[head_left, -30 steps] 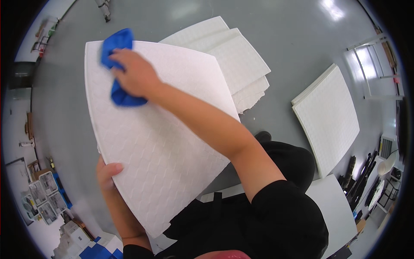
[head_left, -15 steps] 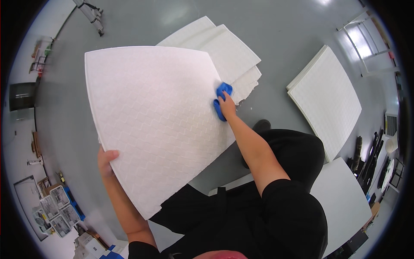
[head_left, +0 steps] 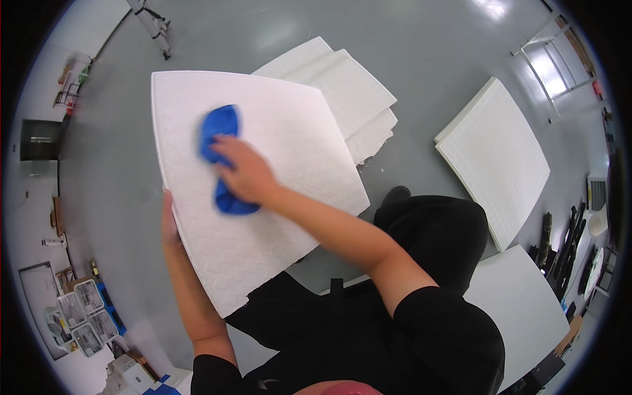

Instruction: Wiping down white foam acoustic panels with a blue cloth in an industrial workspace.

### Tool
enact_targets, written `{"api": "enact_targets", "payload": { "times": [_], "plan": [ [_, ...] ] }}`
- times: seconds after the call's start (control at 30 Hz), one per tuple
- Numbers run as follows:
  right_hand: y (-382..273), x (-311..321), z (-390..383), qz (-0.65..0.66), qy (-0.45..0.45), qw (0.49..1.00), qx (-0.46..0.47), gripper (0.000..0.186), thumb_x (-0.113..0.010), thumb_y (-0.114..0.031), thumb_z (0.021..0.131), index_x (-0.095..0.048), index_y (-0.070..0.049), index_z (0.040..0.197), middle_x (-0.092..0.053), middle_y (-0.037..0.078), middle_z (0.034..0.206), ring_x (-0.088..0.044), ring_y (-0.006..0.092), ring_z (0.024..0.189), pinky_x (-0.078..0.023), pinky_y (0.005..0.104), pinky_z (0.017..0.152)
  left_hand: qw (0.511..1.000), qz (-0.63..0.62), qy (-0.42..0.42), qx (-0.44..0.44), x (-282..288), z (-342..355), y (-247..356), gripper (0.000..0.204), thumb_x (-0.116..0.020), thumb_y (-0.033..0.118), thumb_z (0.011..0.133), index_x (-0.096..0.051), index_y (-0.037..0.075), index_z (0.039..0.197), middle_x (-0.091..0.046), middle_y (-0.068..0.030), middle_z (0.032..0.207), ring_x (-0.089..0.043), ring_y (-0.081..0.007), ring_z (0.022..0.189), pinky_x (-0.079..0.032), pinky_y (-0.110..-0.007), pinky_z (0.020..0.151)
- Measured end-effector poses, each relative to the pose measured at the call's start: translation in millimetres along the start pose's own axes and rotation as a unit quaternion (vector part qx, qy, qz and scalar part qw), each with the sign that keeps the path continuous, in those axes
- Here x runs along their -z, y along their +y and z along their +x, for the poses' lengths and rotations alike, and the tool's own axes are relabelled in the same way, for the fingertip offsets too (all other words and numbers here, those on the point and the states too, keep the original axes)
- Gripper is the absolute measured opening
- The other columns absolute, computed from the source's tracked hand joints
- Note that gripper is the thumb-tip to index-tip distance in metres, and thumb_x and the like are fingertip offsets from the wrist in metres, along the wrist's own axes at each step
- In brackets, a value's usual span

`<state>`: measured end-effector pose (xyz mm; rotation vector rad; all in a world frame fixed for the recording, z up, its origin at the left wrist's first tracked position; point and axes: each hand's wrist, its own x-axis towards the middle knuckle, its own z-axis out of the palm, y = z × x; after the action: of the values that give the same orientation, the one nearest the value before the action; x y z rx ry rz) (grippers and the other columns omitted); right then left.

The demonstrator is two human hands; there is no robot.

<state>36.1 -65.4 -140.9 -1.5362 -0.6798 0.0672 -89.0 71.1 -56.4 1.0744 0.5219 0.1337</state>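
A large white panel [head_left: 289, 141] with an embossed brick-like pattern lies tilted in front of me, its near corner close to my lap. My left hand [head_left: 170, 220] grips its left edge; part of that hand is hidden by the panel. On the panel's upper left, my right hand [head_left: 247, 172] presses a crumpled blue cloth [head_left: 222, 122] against the surface, slightly blurred by motion. The cloth sticks out above and below the fingers. Behind the panel, several similar white panels [head_left: 359, 82] lie fanned on the floor, one with a ragged edge.
Another stack of white panels [head_left: 503, 164] lies on the grey floor [head_left: 421, 59] to the right. A smooth white board [head_left: 520, 309] is beside me at lower right. Far off stand tripod legs [head_left: 155, 29], wire baskets [head_left: 85, 316] and dark rolls [head_left: 566, 240].
My right hand has swept the blue cloth from the panel's right edge leftward across its face. My left hand has slid slightly up the left edge, its thumb no longer over the top.
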Motion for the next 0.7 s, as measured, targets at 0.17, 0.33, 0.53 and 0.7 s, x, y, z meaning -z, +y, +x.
{"api": "enact_targets", "payload": {
  "times": [0.17, 0.33, 0.53, 0.7],
  "plan": [
    [-61, -2, -12, 0.024, -0.028, 0.995, 0.09, 0.036, -0.064, -0.012, 0.078, -0.059, -0.007, 0.114, -0.051, 0.011, 0.131, -0.045, 0.0329, 0.123, -0.039, 0.04, 0.102, 0.998, 0.002, 0.005, -0.059, 1, 1, -2, 0.072, -0.032, 0.054, 0.095, -0.023, 0.001, 0.142, -0.034, -0.0151, 0.144, -0.038, -0.0277, 0.129, -0.029, -0.042, 0.109],
    [65, 36, -39, -0.057, 0.018, 0.996, -0.062, 0.037, -0.057, -0.012, 0.08, -0.057, -0.008, 0.117, -0.051, 0.009, 0.132, -0.046, 0.0281, 0.123, -0.037, 0.0367, 0.103, 0.999, 0.027, 0.002, -0.017, 24, -8, -6, 0.071, -0.041, 0.051, 0.093, -0.029, -0.002, 0.139, -0.039, -0.0182, 0.14, -0.043, -0.0302, 0.125, -0.037, -0.041, 0.103],
    [261, 124, -121, -0.182, 0.122, 0.908, -0.358, 0.045, -0.054, -0.028, 0.084, -0.055, -0.003, 0.122, -0.054, 0.017, 0.127, -0.051, 0.0337, 0.117, -0.039, 0.0375, 0.099, 0.99, 0.114, 0.082, -0.003, 40, -10, 0, 0.065, -0.05, 0.039, 0.091, -0.034, -0.006, 0.136, -0.043, -0.0194, 0.136, -0.046, -0.0309, 0.121, -0.041, -0.04, 0.098],
    [268, 129, -139, -0.183, 0.163, 0.879, -0.408, 0.045, -0.055, -0.029, 0.084, -0.056, -0.004, 0.121, -0.056, 0.018, 0.124, -0.053, 0.0328, 0.115, -0.04, 0.0371, 0.098, 0.988, 0.097, 0.117, -0.023, 14, -11, -6, 0.065, -0.049, 0.04, 0.092, -0.034, -0.005, 0.136, -0.044, -0.019, 0.134, -0.046, -0.0301, 0.121, -0.04, -0.039, 0.099]
  ]
}}
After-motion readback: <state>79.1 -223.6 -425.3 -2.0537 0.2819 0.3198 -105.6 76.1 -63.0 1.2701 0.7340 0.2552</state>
